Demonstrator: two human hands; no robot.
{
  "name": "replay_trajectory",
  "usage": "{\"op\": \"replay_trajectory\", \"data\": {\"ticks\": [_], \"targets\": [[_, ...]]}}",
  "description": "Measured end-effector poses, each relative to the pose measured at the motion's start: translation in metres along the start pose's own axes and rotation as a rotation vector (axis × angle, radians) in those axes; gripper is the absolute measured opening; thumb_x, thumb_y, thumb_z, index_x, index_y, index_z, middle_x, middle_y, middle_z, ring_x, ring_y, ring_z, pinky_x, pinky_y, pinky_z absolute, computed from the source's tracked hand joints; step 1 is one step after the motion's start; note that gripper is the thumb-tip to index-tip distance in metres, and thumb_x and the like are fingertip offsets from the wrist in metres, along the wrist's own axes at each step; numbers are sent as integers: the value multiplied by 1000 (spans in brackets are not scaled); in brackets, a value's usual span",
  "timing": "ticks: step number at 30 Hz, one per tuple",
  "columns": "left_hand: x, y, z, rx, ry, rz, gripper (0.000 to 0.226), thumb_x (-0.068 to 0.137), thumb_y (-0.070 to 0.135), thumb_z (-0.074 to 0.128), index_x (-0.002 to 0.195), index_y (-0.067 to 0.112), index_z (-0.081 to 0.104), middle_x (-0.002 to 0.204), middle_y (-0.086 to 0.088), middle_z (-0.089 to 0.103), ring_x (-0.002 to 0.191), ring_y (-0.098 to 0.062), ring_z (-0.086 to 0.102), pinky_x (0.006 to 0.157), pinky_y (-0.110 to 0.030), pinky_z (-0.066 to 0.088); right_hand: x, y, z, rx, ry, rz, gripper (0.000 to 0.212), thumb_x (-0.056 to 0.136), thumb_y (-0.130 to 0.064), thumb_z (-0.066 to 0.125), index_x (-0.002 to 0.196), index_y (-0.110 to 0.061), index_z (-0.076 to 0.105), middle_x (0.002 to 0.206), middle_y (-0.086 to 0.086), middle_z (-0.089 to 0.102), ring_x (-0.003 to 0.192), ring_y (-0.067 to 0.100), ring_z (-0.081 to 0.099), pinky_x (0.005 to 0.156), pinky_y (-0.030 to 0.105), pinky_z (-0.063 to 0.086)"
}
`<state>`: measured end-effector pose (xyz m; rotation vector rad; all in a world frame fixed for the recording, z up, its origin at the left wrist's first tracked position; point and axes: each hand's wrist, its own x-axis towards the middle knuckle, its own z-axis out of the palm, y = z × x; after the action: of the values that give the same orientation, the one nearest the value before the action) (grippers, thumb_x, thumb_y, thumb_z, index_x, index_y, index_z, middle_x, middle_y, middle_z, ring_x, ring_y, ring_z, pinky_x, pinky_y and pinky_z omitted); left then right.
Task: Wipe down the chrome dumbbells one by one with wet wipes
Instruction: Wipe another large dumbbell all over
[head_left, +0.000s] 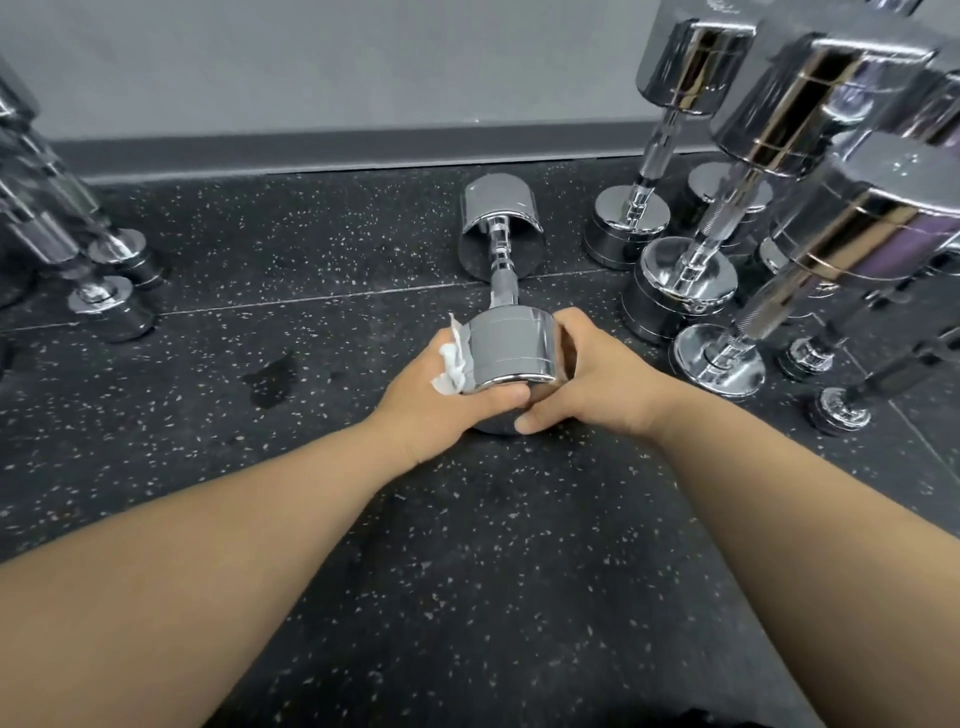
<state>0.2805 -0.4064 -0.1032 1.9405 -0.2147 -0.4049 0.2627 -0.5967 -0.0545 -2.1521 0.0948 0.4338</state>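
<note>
The shiny chrome dumbbell (503, 291) lies on the black speckled rubber floor (467, 519) at frame centre, its long axis running from the near head, between the hands, up toward the wall. The left grip (441, 400) curls round that head's left side, pressing a crumpled white wet wipe (452, 364) against it, while the right grip (597, 379) cups the right side bare. Both are equally near, so the handle and far head lie straight up-frame, likely the next stretch to wipe.
</note>
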Motion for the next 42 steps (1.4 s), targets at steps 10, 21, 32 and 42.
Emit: {"op": "replay_trajectory", "data": {"ticks": [10, 21, 32, 42], "targets": [[-33, 24, -19, 171, -105, -33, 76, 54, 58, 85, 117, 36, 49, 110, 22, 61, 104, 0, 59, 85, -21, 45, -39, -11, 24, 102, 14, 53, 68, 57, -8, 92, 107, -17, 47, 92, -1, 54, 78, 12, 50, 66, 27, 41], [-94, 23, -22, 446, -183, -61, 80, 68, 54, 83, 129, 29, 37, 115, 18, 56, 99, -2, 55, 85, -27, 44, -92, -13, 54, -98, 28, 22, 92, 60, -20, 92, 133, -25, 37, 105, -8, 57, 96, 15, 57, 77, 29, 44], [-79, -5, -2, 608, -94, 166, 109, 55, 81, 55, 143, 20, 30, 122, 14, 44, 116, -11, 46, 101, -33, 39, -77, 32, 57, -459, 109, -115, 105, 59, -67, 79, 140, -27, 25, 110, -5, 42, 106, 15, 42, 93, 33, 39], [-71, -21, -6, 501, -70, 290, 117, 55, 80, 57, 144, 9, 33, 114, 26, 43, 106, 0, 45, 91, -18, 33, -67, 36, 59, -306, 77, -237, 94, 53, -62, 85, 123, -29, 31, 120, -12, 44, 115, 6, 40, 89, 24, 36]]}}
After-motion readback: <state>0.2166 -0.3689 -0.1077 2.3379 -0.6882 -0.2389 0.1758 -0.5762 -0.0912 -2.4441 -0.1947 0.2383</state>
